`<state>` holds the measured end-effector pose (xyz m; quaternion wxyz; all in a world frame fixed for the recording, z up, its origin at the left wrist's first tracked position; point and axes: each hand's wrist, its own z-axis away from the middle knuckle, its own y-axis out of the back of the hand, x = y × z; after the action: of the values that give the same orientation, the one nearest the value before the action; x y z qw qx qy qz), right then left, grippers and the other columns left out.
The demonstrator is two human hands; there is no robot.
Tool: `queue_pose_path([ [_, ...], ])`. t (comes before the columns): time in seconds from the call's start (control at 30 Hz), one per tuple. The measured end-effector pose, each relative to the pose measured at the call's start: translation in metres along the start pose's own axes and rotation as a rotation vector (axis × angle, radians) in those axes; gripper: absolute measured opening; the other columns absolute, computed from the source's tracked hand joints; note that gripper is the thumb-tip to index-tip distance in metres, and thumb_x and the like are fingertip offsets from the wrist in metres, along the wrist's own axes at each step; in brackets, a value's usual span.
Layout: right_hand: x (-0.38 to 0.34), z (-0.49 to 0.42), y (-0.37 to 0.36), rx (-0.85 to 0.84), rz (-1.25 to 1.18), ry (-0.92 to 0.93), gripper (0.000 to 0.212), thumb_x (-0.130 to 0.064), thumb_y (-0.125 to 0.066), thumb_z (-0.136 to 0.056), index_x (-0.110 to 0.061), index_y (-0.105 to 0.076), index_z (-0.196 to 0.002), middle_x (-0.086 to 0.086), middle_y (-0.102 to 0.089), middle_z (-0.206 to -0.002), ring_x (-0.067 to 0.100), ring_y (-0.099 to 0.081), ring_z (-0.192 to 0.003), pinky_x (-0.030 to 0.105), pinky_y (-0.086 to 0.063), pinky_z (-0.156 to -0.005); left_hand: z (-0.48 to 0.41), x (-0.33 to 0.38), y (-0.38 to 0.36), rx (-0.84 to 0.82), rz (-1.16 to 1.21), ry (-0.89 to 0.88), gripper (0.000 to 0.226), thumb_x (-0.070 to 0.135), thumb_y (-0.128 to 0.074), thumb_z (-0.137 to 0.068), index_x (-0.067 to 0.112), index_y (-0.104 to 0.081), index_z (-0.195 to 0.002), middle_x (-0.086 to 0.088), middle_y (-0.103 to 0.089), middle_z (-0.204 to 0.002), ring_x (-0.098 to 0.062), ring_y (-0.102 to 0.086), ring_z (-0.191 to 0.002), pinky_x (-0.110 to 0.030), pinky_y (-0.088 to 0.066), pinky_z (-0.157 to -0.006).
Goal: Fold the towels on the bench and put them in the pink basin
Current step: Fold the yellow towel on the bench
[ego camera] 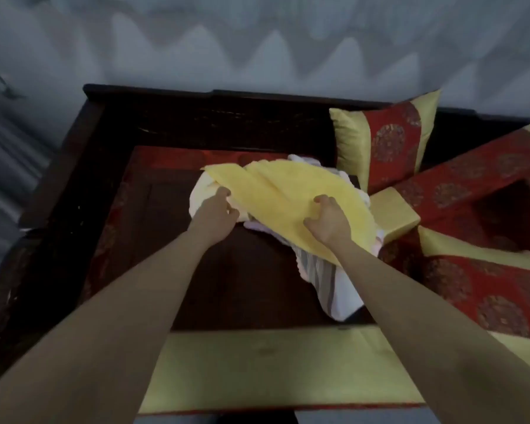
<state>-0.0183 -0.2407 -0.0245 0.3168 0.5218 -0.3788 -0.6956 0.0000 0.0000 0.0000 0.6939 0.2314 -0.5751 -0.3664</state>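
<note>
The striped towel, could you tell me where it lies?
In the head view, the striped towel lies on the bench, under the yellow towel, beside the right hand.

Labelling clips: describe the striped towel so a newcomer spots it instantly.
Start at the dark wooden bench, then find the towel pile near its middle. The striped towel hangs out of the pile's near edge, below the yellow towel under both hands; it alone has grey stripes on white.
</note>
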Motion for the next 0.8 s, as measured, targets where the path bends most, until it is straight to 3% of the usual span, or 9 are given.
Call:
queue_pose_path([
  [0.13, 0.008, -0.043, 0.005, 0.048, 0.014, -0.015, 0.053, -0.020, -0.061, -0.081, -0.009, -0.046, -0.131, 0.010, -0.049, -0.130, 0.027, -0.046, -0.120, 0.042, -0.045, -0.092, -0.032, 0.010, -0.029, -0.049, 0.144, 0.153, 0.043, 0.020, -0.050, -0.091, 0.005, -0.043, -0.130, -0.015, -0.062, -0.109, -0.024, -0.052, -0.087, -0.029, -0.037, -0.074],
  [0.3, 0.017, -0.098, 0.011, 0.161, 0.073, -0.010, 0.045, -0.020, -0.055, -0.084, -0.008, -0.050, -0.127, 0.010, -0.050, -0.132, 0.027, -0.044, -0.122, 0.041, -0.040, -0.094, -0.076, 0.013, -0.058, -0.102, 0.256, 0.342, 0.053, 0.026, -0.047, -0.094, 0.000, -0.032, -0.137, -0.020, -0.048, -0.135, -0.035, -0.049, -0.118, -0.033, -0.037, -0.085],
  [0.37, 0.021, -0.111, 0.014, 0.182, 0.086, -0.029, 0.041, -0.022, -0.052, -0.088, -0.008, -0.050, -0.126, 0.010, -0.051, -0.131, 0.028, -0.046, -0.121, 0.040, -0.039, -0.093, -0.085, 0.011, -0.067, -0.096, 0.330, 0.452, 0.058, 0.026, -0.048, -0.094, -0.001, -0.026, -0.139, -0.020, -0.044, -0.137, -0.036, -0.047, -0.121, -0.035, -0.038, -0.086],
  [0.47, 0.022, -0.122, 0.015, 0.172, 0.051, -0.075, 0.039, -0.026, -0.047, -0.092, -0.009, -0.050, -0.127, 0.009, -0.052, -0.132, 0.027, -0.046, -0.122, 0.040, -0.039, -0.094, -0.097, 0.003, -0.073, -0.057, 0.502, 0.619, 0.063, 0.026, -0.054, -0.090, -0.002, -0.025, -0.139, -0.020, -0.047, -0.133, -0.034, -0.050, -0.115, -0.032, -0.038, -0.078],
  [0.57, 0.018, -0.127, 0.015, 0.094, 0.079, -0.139, 0.048, -0.036, -0.055, -0.087, -0.014, -0.048, -0.129, 0.006, -0.053, -0.131, 0.026, -0.049, -0.120, 0.043, -0.041, -0.096, -0.103, -0.006, -0.073, -0.041, 0.678, 0.755, 0.061, 0.024, -0.064, -0.083, -0.004, -0.041, -0.132, -0.020, -0.058, -0.116, -0.029, -0.057, -0.091, -0.033, -0.047, -0.073],
  [0.67, 0.012, -0.129, 0.020, 0.033, 0.151, -0.171, 0.042, -0.036, -0.064, -0.078, -0.018, -0.060, -0.115, 0.002, -0.060, -0.114, 0.025, -0.057, -0.109, 0.040, -0.043, -0.092, -0.107, -0.006, -0.070, -0.109, 0.815, 0.791, 0.043, 0.022, -0.072, -0.080, -0.003, -0.056, -0.111, -0.012, -0.059, -0.085, -0.020, -0.055, -0.070, -0.033, -0.050, -0.067],
  [0.73, 0.007, -0.131, 0.024, -0.022, 0.102, -0.168, 0.026, -0.033, -0.065, -0.077, -0.016, -0.062, -0.096, 0.000, -0.059, -0.089, 0.026, -0.059, -0.098, 0.032, -0.042, -0.076, -0.109, -0.004, -0.069, -0.171, 0.849, 0.776, 0.038, 0.022, -0.072, -0.080, 0.001, -0.060, -0.108, -0.007, -0.060, -0.089, -0.016, -0.053, -0.073, -0.030, -0.048, -0.071],
  [0.8, 0.000, -0.132, 0.031, -0.059, 0.042, -0.141, 0.019, -0.031, -0.062, -0.080, -0.013, -0.059, -0.083, 0.000, -0.058, -0.079, 0.027, -0.061, -0.094, 0.030, -0.039, -0.070, -0.110, 0.005, -0.067, -0.217, 0.861, 0.739, 0.028, 0.021, -0.067, -0.085, 0.009, -0.060, -0.109, -0.004, -0.059, -0.097, -0.014, -0.051, -0.078, -0.027, -0.046, -0.072],
])
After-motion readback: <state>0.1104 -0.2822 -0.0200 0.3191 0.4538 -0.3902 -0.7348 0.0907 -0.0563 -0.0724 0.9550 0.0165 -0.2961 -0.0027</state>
